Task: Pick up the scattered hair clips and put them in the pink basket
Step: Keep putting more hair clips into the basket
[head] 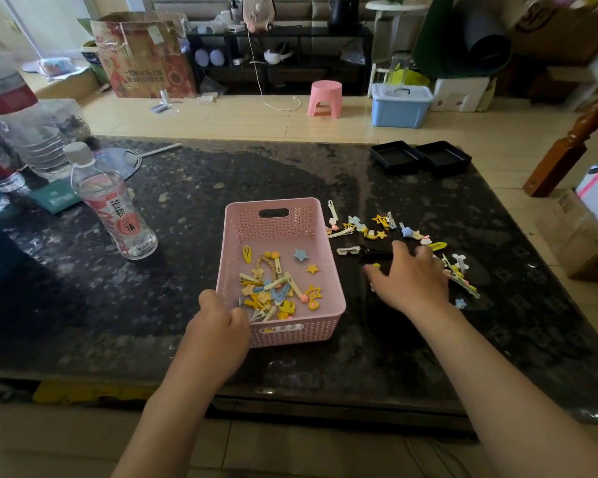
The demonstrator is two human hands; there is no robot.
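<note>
— Basket position? 
— Perforated pink plastic basket (320,307) at centre of dark speckled stone counter (187,236), holding a heap of pastel hair clips (273,291). 
— Hands? 
— Left hand (218,326) curled on the near-left rim; right hand (411,277) spread flat, fingers open, over scattered clips (370,229) just right of it; grasp not discernible.

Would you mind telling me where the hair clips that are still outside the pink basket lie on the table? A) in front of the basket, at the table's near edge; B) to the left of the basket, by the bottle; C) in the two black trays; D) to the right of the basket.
D: the loose hair clips lie right of the pink basket, around the right hand.
</note>
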